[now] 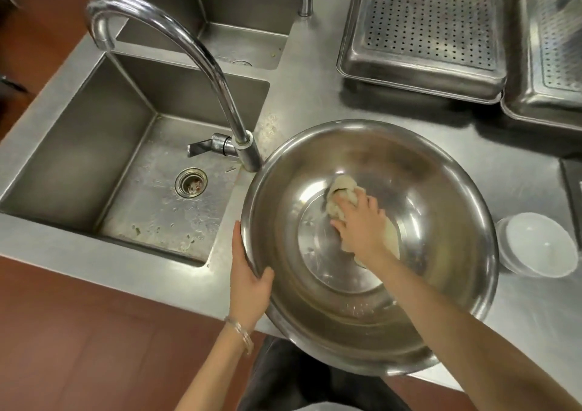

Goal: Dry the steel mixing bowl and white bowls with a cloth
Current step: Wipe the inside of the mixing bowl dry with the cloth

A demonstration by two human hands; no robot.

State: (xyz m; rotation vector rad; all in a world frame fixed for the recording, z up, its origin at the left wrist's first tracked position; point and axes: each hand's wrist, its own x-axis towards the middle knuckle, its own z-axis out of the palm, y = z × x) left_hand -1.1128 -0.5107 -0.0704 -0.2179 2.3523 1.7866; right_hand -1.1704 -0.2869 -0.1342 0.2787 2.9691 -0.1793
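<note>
The steel mixing bowl (pixel 441 190) is wide, round and shiny, with a flat circular floor marked by fine scratches and a rolled rim; its inner wall gives blurred reflections. It sits on the steel counter (pixel 315 89) to the right of the sink (pixel 94 146), its far-left rim just beside the base of the faucet (pixel 189 42), its near rim overhanging the counter's near edge.

The left hand (pixel 248 281) grips the bowl's near-left rim; the thumb hooks over the rim into the bowl, while the fingers lie along the outside wall; a thin bracelet (pixel 241 332) circles that wrist. The right hand (pixel 362 224) reaches inside the bowl, fingers curled over a bunched, pale beige cloth (pixel 341 187), pressing it where the floor meets the far wall; part of the cloth bulges beyond the fingertips and more trails under the palm towards the wrist.

A white bowl (pixel 538 243) rests on the counter just right of the steel bowl, close to its rim, well apart from both hands; whether it is 1 bowl or a stack I cannot tell.

Far on the counter lie 2 perforated steel trays (pixel 425 23) side by side; the sink has 2 basins, and the near basin's drain (pixel 191 182) holds some scraps.
</note>
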